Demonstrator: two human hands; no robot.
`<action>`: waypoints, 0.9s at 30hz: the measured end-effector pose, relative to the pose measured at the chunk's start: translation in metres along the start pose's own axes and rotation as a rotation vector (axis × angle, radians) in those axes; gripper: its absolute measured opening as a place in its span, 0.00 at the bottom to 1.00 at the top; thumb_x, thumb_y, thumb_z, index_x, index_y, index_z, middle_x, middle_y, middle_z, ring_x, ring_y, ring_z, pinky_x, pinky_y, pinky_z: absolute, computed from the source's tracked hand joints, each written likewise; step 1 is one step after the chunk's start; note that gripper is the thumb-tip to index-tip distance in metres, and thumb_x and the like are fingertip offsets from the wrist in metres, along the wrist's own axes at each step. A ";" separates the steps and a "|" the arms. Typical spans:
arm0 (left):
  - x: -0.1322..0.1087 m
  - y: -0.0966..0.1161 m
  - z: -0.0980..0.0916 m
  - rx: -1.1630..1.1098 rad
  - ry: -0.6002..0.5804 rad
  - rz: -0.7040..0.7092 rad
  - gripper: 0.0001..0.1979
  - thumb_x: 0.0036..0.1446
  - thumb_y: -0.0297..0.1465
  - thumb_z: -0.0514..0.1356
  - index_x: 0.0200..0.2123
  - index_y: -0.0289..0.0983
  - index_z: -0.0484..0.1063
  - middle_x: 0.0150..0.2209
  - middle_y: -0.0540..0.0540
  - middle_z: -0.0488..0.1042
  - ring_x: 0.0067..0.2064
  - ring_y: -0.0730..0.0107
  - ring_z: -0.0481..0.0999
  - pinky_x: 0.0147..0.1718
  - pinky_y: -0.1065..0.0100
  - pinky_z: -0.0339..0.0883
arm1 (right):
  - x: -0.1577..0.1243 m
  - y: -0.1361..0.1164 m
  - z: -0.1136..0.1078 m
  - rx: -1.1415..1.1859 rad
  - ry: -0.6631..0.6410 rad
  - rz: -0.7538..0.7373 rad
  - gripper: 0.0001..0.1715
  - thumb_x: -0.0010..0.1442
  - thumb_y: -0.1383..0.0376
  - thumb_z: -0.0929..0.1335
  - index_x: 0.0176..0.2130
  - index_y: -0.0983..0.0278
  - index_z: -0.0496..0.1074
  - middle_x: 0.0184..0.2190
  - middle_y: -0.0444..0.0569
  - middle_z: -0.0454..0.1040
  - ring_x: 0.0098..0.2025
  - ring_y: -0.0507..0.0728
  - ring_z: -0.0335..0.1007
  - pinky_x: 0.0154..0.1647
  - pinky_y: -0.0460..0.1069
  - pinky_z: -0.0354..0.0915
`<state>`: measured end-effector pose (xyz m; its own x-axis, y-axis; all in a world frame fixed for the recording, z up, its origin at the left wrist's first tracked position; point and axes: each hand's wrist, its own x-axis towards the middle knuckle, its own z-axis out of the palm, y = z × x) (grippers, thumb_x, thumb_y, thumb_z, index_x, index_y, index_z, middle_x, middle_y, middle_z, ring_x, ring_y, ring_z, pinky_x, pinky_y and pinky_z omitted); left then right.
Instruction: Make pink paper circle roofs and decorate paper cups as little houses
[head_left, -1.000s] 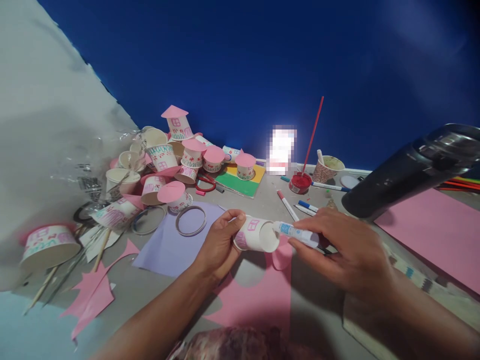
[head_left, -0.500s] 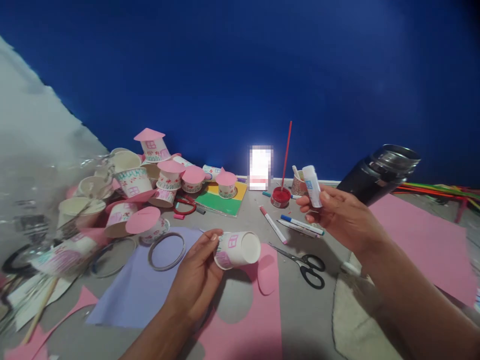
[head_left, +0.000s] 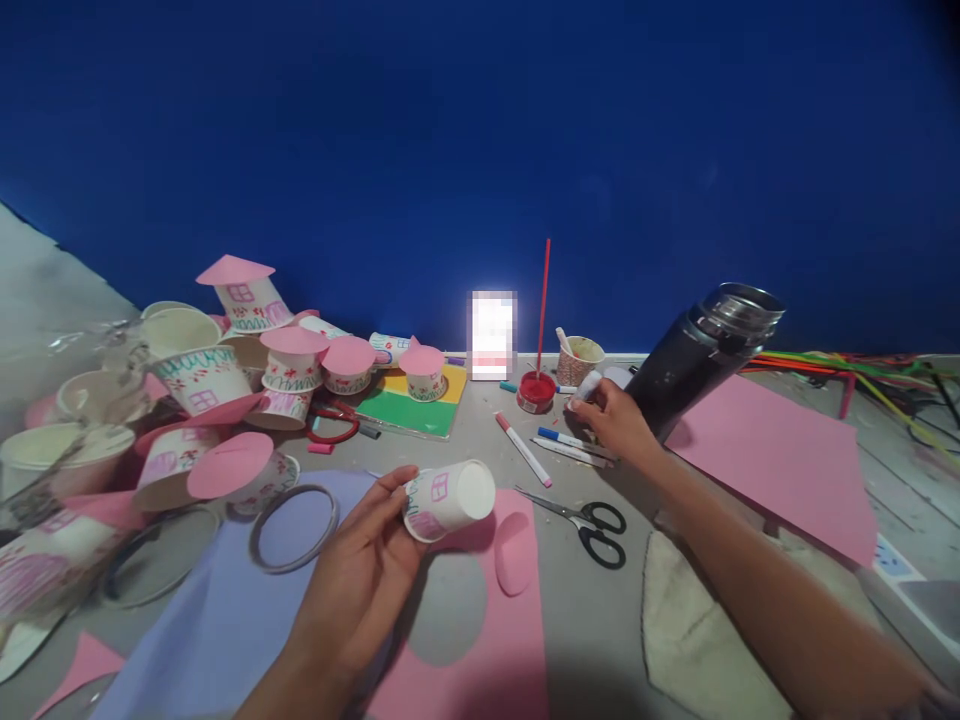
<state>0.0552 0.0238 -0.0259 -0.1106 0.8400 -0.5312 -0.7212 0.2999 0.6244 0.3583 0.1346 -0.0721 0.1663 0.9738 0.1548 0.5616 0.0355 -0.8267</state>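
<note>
My left hand [head_left: 367, 570] is closed round a small white paper cup [head_left: 448, 497] drawn with pink windows, held on its side with its flat base to the right. A loose pink paper circle [head_left: 514, 539] lies just right of it on a pink sheet [head_left: 495, 660] with a round hole cut out. My right hand [head_left: 613, 420] reaches far forward and holds a white glue tube [head_left: 586, 388] low over the table, beside a dark flask [head_left: 697, 355] and several marker pens [head_left: 570, 440].
Black-handled scissors [head_left: 589, 518] lie between my hands. A heap of decorated cups with pink roofs [head_left: 247, 380] fills the left. A metal ring [head_left: 292, 527] rests on lilac paper. A red paint pot with a stick [head_left: 537, 390] stands at the back; a large pink sheet [head_left: 780, 460] lies right.
My right hand took the glue tube off the cup's base, lifted it, then carried it forward and down to the table by the flask. The left hand kept the cup.
</note>
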 end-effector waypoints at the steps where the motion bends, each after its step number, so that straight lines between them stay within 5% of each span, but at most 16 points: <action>1: 0.000 0.000 0.000 -0.011 0.005 -0.014 0.13 0.64 0.18 0.54 0.38 0.33 0.78 0.37 0.42 0.80 0.37 0.65 0.83 0.36 0.66 0.82 | 0.000 0.003 0.001 -0.057 0.000 -0.018 0.13 0.55 0.55 0.70 0.36 0.61 0.68 0.30 0.46 0.75 0.33 0.57 0.70 0.37 0.52 0.65; 5: 0.002 -0.002 0.001 -0.043 0.030 -0.055 0.13 0.65 0.18 0.53 0.38 0.32 0.78 0.36 0.42 0.80 0.36 0.65 0.84 0.37 0.65 0.82 | 0.000 0.011 0.005 -0.246 0.004 -0.085 0.09 0.55 0.59 0.68 0.34 0.60 0.67 0.34 0.49 0.74 0.38 0.59 0.69 0.42 0.53 0.63; 13: 0.014 -0.001 0.003 -0.084 0.090 -0.275 0.10 0.69 0.22 0.53 0.41 0.30 0.76 0.37 0.40 0.82 0.35 0.62 0.84 0.34 0.62 0.81 | 0.002 0.019 0.006 -0.440 -0.054 -0.064 0.09 0.57 0.59 0.69 0.33 0.62 0.68 0.30 0.49 0.74 0.32 0.57 0.67 0.34 0.51 0.57; 21: 0.013 0.006 0.000 -0.132 0.059 -0.263 0.11 0.67 0.23 0.55 0.36 0.32 0.76 0.32 0.44 0.82 0.31 0.63 0.83 0.31 0.62 0.81 | 0.002 0.008 -0.010 -0.545 -0.172 -0.025 0.14 0.59 0.56 0.71 0.34 0.64 0.78 0.28 0.51 0.80 0.31 0.59 0.73 0.32 0.50 0.59; 24: 0.010 0.007 -0.001 -0.135 0.051 -0.248 0.11 0.67 0.23 0.55 0.35 0.31 0.77 0.31 0.45 0.81 0.30 0.65 0.82 0.30 0.64 0.80 | 0.000 0.001 -0.015 -0.604 -0.220 -0.061 0.13 0.59 0.58 0.71 0.28 0.63 0.78 0.24 0.50 0.78 0.28 0.58 0.72 0.30 0.51 0.57; 27: 0.008 0.008 -0.001 -0.126 0.063 -0.244 0.14 0.69 0.25 0.54 0.35 0.30 0.78 0.31 0.44 0.82 0.30 0.64 0.83 0.29 0.64 0.80 | -0.005 -0.008 -0.014 -0.653 -0.205 -0.133 0.11 0.62 0.61 0.69 0.32 0.63 0.79 0.28 0.51 0.80 0.31 0.59 0.74 0.33 0.51 0.59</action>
<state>0.0478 0.0328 -0.0254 0.0378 0.7189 -0.6940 -0.8107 0.4281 0.3993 0.3647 0.1262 -0.0589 -0.0574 0.9956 0.0739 0.9499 0.0772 -0.3029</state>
